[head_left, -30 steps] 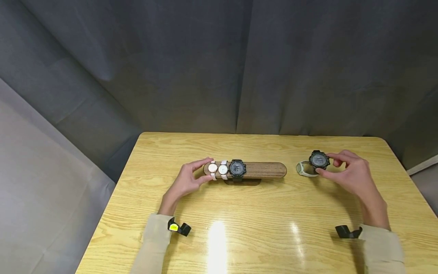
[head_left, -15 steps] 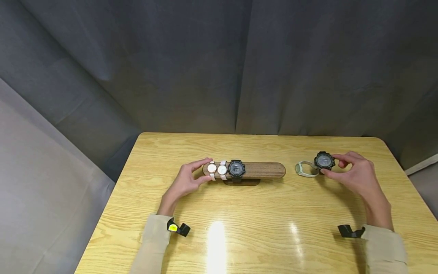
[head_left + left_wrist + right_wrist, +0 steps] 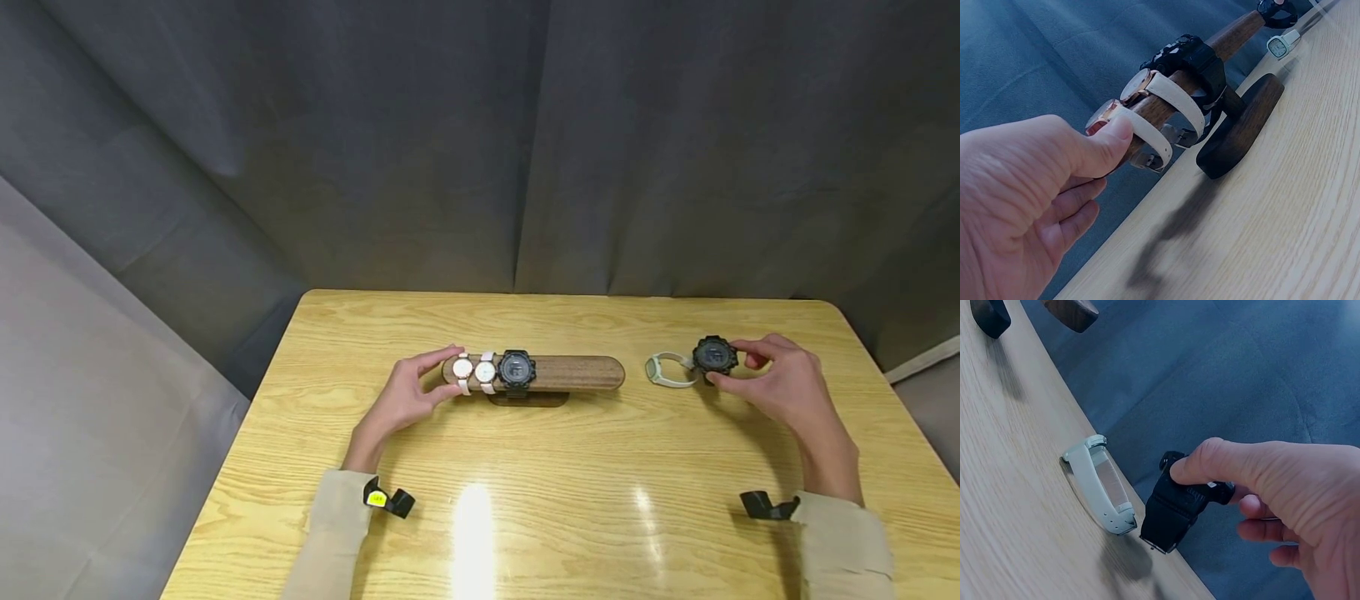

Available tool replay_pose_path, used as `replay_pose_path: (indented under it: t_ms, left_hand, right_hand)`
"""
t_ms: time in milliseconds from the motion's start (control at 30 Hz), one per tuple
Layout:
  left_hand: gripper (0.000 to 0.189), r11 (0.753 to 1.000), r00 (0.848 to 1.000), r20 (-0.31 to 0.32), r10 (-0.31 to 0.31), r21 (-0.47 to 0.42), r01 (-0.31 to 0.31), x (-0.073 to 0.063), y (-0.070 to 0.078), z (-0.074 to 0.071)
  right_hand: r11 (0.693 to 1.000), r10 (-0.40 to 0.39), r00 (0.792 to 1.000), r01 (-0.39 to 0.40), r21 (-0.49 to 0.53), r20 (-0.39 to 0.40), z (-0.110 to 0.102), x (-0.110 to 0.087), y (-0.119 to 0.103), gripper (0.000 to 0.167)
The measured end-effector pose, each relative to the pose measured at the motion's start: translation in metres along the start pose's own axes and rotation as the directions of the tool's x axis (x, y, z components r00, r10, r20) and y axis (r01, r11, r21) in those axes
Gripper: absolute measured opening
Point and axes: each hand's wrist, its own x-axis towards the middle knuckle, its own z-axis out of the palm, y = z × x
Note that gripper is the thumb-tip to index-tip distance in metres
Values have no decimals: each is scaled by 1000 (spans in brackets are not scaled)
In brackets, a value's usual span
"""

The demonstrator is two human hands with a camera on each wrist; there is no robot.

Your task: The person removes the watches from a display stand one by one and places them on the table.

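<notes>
My right hand [image 3: 780, 379] pinches a chunky black digital wristwatch [image 3: 715, 356] between thumb and fingers, its strap hanging down in the right wrist view. A shadow falls on the table below it. Just left of that watch, a pale green wristwatch [image 3: 1094, 484] lies on its side, strap closed in a loop. At the left end of the wooden watch stand [image 3: 577, 372], my left hand [image 3: 408, 392] grips the end white-strapped wristwatch [image 3: 1141, 134], thumb on its strap. Beside it on the bar sit a second white-strapped wristwatch [image 3: 487, 372] and another black wristwatch [image 3: 517, 369].
The stand's bar rests on a dark oval foot [image 3: 1241, 128]. Light wood table [image 3: 570, 492] spreads in front of the stand, with a grey curtain [image 3: 420, 167] hanging behind its far edge. Black camera mounts [image 3: 765, 506] are worn at both wrists.
My right hand has moved a little to the right and nearer with the black wristwatch, opening some distance from the pale green one. The left hand keeps its grip at the stand's end.
</notes>
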Motion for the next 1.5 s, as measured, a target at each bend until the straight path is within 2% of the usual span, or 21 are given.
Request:
replay_pose_path:
  t_ms: [167, 433, 667, 1167, 1500]
  left_hand:
    - [55, 1000, 1000, -3, 3, 0, -3, 0, 0, -1]
    - [55, 1000, 1000, -8, 4, -3, -4, 1, -1, 0]
    - [56, 1000, 1000, -10, 2, -4, -2, 2, -1, 0]
    - [56, 1000, 1000, -2, 19, -4, -19, 2, 1, 0]
    - [55, 1000, 1000, -11, 8, -23, -8, 2, 0, 0]
  right_hand:
    - [998, 10, 999, -8, -56, 36, 0, 2, 1, 63]
    - [985, -49, 998, 56, -163, 46, 0, 3, 4, 62]
    - [977, -52, 997, 63, -203, 59, 1, 4, 9, 66]
    - [952, -123, 992, 128, -278, 39, 2, 4, 10, 66]
    - [937, -110, 993, 120, -329, 48, 6, 6, 14, 67]
